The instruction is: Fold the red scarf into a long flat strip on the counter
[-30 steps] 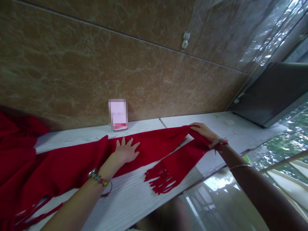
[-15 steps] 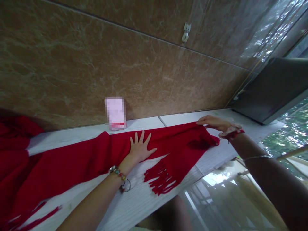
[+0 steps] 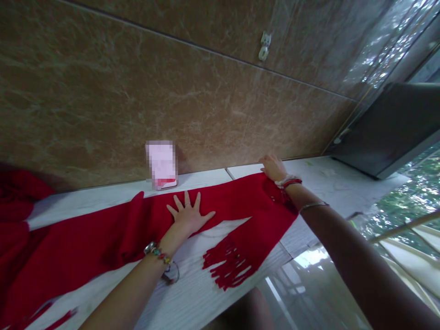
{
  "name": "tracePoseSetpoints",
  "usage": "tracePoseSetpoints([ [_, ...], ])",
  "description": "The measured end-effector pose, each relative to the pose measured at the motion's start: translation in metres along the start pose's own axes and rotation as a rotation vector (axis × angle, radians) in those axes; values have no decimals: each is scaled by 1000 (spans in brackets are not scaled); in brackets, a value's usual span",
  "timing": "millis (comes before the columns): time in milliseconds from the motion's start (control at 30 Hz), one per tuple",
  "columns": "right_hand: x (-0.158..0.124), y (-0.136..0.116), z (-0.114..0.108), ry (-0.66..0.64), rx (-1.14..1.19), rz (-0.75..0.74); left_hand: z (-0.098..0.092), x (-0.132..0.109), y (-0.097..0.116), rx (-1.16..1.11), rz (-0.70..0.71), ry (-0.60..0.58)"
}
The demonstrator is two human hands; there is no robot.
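A long red scarf [image 3: 103, 238] lies stretched along a white wood-grain counter [image 3: 206, 293], its right end folded back so the fringe [image 3: 225, 263] rests near the front edge. My left hand [image 3: 189, 214] presses flat on the scarf's middle, fingers spread. My right hand [image 3: 273, 167] rests at the far top corner of the fold, by the wall, fingers curled at the cloth's edge; I cannot tell whether they grip it. A beaded bracelet sits on my left wrist, red and white bands on my right.
A brown marble wall [image 3: 172, 101] rises right behind the counter, with a small white hook [image 3: 264, 46] on it. A blurred pink box [image 3: 161, 164] stands against the wall. More red cloth [image 3: 17, 192] bunches at far left. A dark panel [image 3: 395, 123] stands at right.
My right hand has moved left and back toward the wall, to the fold's top corner. My left hand shifted slightly along the scarf and stays flat. The folded end lies flatter.
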State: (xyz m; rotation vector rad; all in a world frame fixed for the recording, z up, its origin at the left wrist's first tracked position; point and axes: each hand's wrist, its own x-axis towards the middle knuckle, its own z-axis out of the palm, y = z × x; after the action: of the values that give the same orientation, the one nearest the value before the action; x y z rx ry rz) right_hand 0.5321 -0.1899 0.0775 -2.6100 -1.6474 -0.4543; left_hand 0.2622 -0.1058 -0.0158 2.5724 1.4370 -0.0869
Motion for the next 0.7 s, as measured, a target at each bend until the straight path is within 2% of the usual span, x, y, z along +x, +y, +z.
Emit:
tracePoseSetpoints([
  [100, -11, -4, 27, 15, -71, -9, -12, 5, -12, 24, -89, -81],
  [167, -26, 6, 37, -28, -78, -25, -21, 8, -19, 53, -94, -134],
  [233, -41, 23, 41, -106, -80, 24, -30, 7, -24, 99, -77, -157],
  [300, -52, 41, 41, -177, -83, 158, -35, 4, -22, 151, -39, -122],
  [367, -58, 55, 39, -230, -47, 260, -34, -1, -15, 167, 49, -33],
  [467, -59, 66, 35, -287, 49, 251, -21, -6, 0, 119, 279, 80],
  [567, -57, 71, 27, -267, 180, 227, -8, -4, 7, 86, 394, 8],
  [700, -54, 87, 6, -219, 468, 187, -7, 4, -1, 76, 335, -120],
])
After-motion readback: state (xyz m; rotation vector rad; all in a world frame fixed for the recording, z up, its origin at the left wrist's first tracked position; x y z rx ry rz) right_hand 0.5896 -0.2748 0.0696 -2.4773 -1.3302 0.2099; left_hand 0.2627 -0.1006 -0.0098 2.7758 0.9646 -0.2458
